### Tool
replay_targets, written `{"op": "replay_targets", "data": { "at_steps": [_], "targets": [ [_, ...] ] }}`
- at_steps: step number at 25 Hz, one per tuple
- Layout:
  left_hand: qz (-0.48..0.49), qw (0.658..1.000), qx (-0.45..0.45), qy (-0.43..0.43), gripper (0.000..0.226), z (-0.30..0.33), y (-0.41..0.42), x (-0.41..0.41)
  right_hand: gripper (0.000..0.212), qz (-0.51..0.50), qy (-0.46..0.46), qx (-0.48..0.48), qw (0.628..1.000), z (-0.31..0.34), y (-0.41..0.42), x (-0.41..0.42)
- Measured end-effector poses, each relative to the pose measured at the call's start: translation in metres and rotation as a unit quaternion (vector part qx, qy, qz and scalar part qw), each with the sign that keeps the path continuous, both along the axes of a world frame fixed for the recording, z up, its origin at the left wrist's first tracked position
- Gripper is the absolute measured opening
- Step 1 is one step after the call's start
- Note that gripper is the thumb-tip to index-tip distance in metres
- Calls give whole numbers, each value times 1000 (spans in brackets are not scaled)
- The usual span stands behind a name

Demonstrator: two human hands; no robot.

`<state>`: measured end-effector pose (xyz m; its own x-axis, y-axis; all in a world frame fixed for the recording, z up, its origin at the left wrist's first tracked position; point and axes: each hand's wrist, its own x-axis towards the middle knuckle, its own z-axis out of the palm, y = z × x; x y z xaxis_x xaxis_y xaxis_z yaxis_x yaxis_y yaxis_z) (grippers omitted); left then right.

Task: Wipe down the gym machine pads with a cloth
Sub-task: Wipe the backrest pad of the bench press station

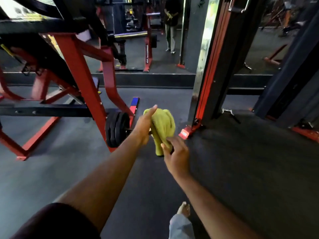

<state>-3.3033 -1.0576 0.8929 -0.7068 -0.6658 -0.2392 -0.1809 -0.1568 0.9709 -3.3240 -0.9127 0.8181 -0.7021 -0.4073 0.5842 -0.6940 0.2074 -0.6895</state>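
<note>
- Both hands are stretched out in front of the person, over the dark floor [60, 169], and they meet at a bunched yellow-green cloth [163, 126].
- The left hand [144, 126] grasps the upper part of the cloth, its thumb pointing up along the fabric and its fingers hidden behind it.
- The right hand [176, 156] holds the lower end of the cloth, with thumb and fingertips pinching the hanging fabric.
- The cloth is held in the air between the two hands, touching no machine, and hangs down in folds.
- To the left stands a red machine frame [81, 75] with slanted posts and black crossbars; a black padded part sits high in the upper left corner, blurred.
- A stack of black weight plates [117, 128] sits on a peg low on that frame, just left of the left hand in the view.
- To the right rises a tall upright post [212, 66], black and red with a shiny strip, its red foot on the floor near the cloth.
- A mirror [155, 40] along the far wall shows more red equipment and a standing person [170, 23].
- At the bottom edge, a bare foot [183, 208] and a grey trouser leg are visible, and a dark sleeve covers the left upper arm.
</note>
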Motion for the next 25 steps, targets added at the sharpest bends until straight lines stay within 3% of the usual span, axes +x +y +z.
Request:
{"op": "replay_targets", "data": {
  "at_steps": [2, 4, 5, 6, 7, 8, 10, 12, 14, 17, 20, 25],
  "targets": [
    [-7, 975, -222, -1, 37, 16, -30, -70, 18, 78, -52, 13, 996, -8, -41, -50],
    [-56, 930, -364, -16, 35, 22, -62, -125, 45, 27, -275, -28, 961, -2, -71, -117],
    [-82, 928, -362, -12, 34, 28, -83, -153, 48, -29, -372, -86, 924, 1, -84, -159],
    [-99, 935, -342, -3, 32, 35, -104, -181, 44, -94, -385, -142, 907, 5, -94, -203],
    [-109, 944, -311, 10, 30, 44, -123, -207, 42, -141, -359, -168, 907, 14, -104, -246],
    [-110, 956, -270, 28, 26, 53, -142, -233, 56, -158, -325, -162, 918, 20, -117, -288],
    [-109, 973, -190, 67, 20, 66, -177, -281, 94, -83, -340, -140, 926, 34, -151, -362],
    [-122, 982, -112, 94, 17, 72, -209, -324, 106, 103, -466, -176, 861, 49, -191, -409],
    [-128, 984, -38, 114, 21, 71, -249, -368, 105, 209, -550, -204, 782, 61, -229, -450],
    [-121, 981, 33, 147, 25, 55, -326, -434, 84, 279, -579, -200, 740, 78, -297, -518],
    [-133, 981, 10, 143, 55, 42, -396, -501, 56, 271, -599, -197, 728, 92, -369, -597],
    [-96, 987, 21, 130, 51, 41, -487, -624, 65, 191, -612, -197, 741, 99, -469, -730]
  ]
}}
